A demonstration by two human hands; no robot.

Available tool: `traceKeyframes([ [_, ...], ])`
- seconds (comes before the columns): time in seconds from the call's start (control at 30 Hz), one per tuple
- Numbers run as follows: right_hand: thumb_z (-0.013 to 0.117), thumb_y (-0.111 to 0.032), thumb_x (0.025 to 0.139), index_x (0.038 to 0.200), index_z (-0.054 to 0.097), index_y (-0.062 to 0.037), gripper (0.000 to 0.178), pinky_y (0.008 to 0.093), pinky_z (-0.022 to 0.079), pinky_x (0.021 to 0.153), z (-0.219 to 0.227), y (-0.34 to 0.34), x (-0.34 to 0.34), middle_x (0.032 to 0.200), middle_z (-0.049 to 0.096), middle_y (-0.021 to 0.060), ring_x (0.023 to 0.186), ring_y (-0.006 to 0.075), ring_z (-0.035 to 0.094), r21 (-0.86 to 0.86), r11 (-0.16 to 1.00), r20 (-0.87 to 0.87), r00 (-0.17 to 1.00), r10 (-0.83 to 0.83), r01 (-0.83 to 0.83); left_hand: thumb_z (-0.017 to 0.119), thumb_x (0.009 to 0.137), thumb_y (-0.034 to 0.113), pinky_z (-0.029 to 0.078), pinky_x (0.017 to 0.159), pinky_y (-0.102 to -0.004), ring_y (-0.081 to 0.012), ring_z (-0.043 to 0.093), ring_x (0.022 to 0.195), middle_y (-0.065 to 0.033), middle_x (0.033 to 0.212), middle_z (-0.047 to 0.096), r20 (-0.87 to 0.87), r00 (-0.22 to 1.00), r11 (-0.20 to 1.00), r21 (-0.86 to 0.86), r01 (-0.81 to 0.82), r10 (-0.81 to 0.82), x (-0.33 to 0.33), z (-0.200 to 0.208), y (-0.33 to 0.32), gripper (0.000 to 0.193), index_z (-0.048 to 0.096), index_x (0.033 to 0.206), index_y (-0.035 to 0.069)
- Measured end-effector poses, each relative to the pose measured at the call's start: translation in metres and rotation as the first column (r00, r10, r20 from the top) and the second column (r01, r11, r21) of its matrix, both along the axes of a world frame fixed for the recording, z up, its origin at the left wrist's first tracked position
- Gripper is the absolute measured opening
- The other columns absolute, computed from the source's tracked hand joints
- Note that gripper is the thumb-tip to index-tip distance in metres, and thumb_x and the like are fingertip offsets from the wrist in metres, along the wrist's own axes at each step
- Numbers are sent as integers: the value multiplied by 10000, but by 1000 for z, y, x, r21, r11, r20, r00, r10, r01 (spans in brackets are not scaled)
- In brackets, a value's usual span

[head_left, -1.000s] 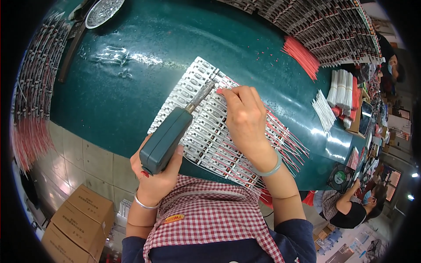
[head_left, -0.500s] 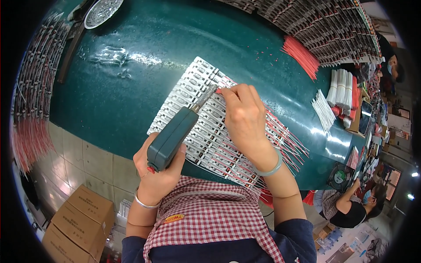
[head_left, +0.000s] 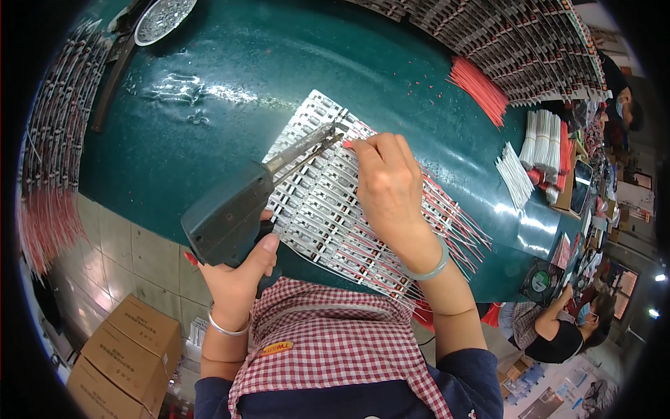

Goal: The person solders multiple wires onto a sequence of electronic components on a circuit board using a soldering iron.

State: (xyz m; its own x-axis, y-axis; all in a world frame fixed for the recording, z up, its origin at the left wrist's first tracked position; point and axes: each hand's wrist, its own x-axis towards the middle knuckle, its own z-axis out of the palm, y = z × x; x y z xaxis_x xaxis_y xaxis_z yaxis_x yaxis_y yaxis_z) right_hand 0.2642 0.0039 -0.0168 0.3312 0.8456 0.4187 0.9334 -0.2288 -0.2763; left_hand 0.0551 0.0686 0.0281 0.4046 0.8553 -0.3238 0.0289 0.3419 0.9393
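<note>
My left hand [head_left: 241,283] is wrapped round the grip of a dark green soldering gun [head_left: 229,213], held tilted above the bench. Its metal tip and thin feed tube reach up and right to the upper part of a white panel [head_left: 322,206] made of rows of small switch-like parts. Close beside the tip, my right hand [head_left: 391,185] pinches the red end of a wire [head_left: 347,144] between thumb and fingers. Whether the tip touches the panel is hard to see. Several red and white wires [head_left: 457,227] trail off the panel's right side, partly behind my right wrist.
A bundle of red wires [head_left: 480,91] and loose white wires [head_left: 515,176] lie to the right on the green bench [head_left: 174,146]. Stacked panels [head_left: 502,42] stand at the far right. A metal dish [head_left: 164,19] sits far left; cardboard boxes [head_left: 129,349] stand below. A co-worker [head_left: 558,328] sits at right.
The soldering gun's body has swung left and lower with my left hand and has tilted, so more of its tip and feed tube shows. My right hand has stayed nearly still.
</note>
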Motion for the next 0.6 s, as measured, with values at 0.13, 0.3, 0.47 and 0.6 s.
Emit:
traceKeyframes([
  [0.13,670,12,715,824,641,13,112,341,492,622,-3,1,0,820,547,95,779,244,554,21,1000,-9,1000,5,-5,698,803,-48,425,467,-245,-123,544,540,-148,966,666,-3,1000,1000,-11,11,-11,-2,-1,-1,339,597,1124,-90],
  [0.3,668,5,725,913,661,9,188,348,475,628,-1,-4,1,858,576,89,807,233,564,117,992,30,999,39,-43,743,813,-27,477,542,-238,-104,603,631,-115,981,703,-61,994,993,67,96,-92,-16,-11,0,350,645,1148,-57],
  [0.47,707,87,701,925,689,0,241,348,490,633,-5,-8,-4,844,624,84,749,237,590,153,986,-57,996,72,-63,717,808,-41,415,480,-225,-97,537,531,-74,783,641,-176,983,968,234,93,-51,-16,-20,-6,256,655,1054,-78],
  [0.6,659,34,708,961,670,22,254,347,486,673,-10,-11,-5,888,600,89,811,244,567,119,990,-81,993,90,-80,751,801,-13,485,594,-246,-120,617,658,-70,847,686,-259,960,888,412,206,-102,-17,-22,-4,262,678,1051,-52],
])
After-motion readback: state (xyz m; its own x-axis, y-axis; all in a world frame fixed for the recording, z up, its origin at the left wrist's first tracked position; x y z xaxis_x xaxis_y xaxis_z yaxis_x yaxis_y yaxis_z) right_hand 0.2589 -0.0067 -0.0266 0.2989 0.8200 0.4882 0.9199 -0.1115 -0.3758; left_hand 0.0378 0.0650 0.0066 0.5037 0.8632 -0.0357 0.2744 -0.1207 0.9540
